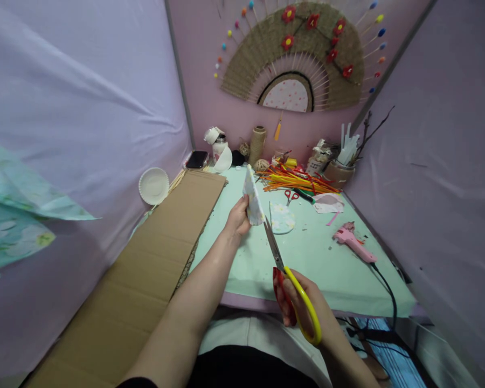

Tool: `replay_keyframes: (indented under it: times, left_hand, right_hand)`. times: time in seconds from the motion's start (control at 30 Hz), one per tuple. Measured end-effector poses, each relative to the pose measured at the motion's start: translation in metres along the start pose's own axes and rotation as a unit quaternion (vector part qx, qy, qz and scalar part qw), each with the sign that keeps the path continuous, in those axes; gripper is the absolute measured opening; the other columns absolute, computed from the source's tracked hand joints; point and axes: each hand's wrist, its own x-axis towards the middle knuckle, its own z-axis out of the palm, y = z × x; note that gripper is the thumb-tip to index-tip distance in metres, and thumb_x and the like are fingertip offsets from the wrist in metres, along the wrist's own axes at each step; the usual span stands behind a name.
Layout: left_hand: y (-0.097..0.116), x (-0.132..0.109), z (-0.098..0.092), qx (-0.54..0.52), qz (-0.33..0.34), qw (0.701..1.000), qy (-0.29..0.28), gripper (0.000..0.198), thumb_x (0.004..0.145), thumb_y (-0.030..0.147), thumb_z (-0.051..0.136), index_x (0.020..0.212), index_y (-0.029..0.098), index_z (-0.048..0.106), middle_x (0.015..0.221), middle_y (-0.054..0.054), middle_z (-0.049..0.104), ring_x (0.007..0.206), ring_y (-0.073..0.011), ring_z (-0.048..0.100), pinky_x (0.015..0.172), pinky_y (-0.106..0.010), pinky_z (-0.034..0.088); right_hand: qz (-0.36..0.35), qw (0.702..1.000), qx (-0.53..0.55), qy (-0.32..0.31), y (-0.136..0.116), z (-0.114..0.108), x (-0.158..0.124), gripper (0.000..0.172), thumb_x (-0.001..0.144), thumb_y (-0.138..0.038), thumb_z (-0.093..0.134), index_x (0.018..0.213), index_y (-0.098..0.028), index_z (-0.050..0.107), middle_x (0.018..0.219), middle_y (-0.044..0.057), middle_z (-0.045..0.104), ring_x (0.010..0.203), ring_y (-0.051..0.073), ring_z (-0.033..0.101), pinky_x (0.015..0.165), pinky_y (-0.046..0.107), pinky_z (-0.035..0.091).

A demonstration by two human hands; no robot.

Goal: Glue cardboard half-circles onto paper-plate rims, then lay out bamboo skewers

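My left hand [239, 215] grips a piece of pale floral fabric [253, 199], held upright above the table and seen nearly edge-on. Large scissors [275, 248] with one yellow and one red handle are in my right hand [303, 302], fingers through the loops. Their tips point up at the lower right corner of the fabric, and the blades look nearly closed; whether they touch the cloth I cannot tell. On the table just beyond lies a second floral piece [282, 217] with a rounded edge.
A long cardboard sheet [165, 231] covers the left side. Rightward lies a pink glue gun [355, 242] with a black cord. Farther back are small red scissors [291, 196], orange and yellow strips [299, 179], a twine spool [257, 144], a phone [197, 159] and a pot of glue sticks [340, 171].
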Motion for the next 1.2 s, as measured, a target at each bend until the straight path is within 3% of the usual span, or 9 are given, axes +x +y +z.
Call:
replay_keyframes:
  times: [0.2, 0.53, 1.2]
  left_hand:
    - [-0.001, 0.000, 0.000, 0.006, 0.009, 1.000, 0.006, 0.019, 0.093, 0.025, 0.052, 0.085, 0.012, 0.063, 0.058, 0.001, 0.059, 0.048, -0.0087, 0.053, 0.052, -0.019, 0.046]
    - [-0.002, -0.002, 0.001, 0.031, 0.010, 0.999, 0.007, 0.015, 0.090, 0.026, 0.056, 0.091, 0.013, 0.065, 0.056, 0.001, 0.060, 0.044, -0.0088, 0.054, 0.052, -0.018, 0.048]
    - [-0.003, 0.000, -0.001, 0.037, 0.011, 0.999, 0.008, 0.017, 0.090, 0.028, 0.058, 0.093, 0.013, 0.064, 0.056, 0.001, 0.060, 0.045, -0.0085, 0.056, 0.051, -0.016, 0.048]
  right_hand:
    - [0.025, 0.999, -0.017, 0.016, 0.004, -0.002, 0.002, 0.063, 0.066, -0.080, 0.054, 0.080, -0.020, 0.047, 0.047, -0.008, 0.044, 0.031, 0.008, 0.039, 0.032, 0.021, 0.028]
    - [0.013, 1.000, 0.012, 0.010, -0.002, -0.001, -0.002, 0.052, 0.073, -0.071, 0.058, 0.073, -0.020, 0.045, 0.049, -0.008, 0.044, 0.033, 0.006, 0.038, 0.034, 0.021, 0.033]
    - [0.026, 0.999, -0.007, 0.024, -0.004, -0.001, -0.003, 0.053, 0.066, -0.071, 0.063, 0.069, -0.021, 0.045, 0.045, -0.009, 0.040, 0.031, 0.005, 0.030, 0.028, 0.018, 0.023]
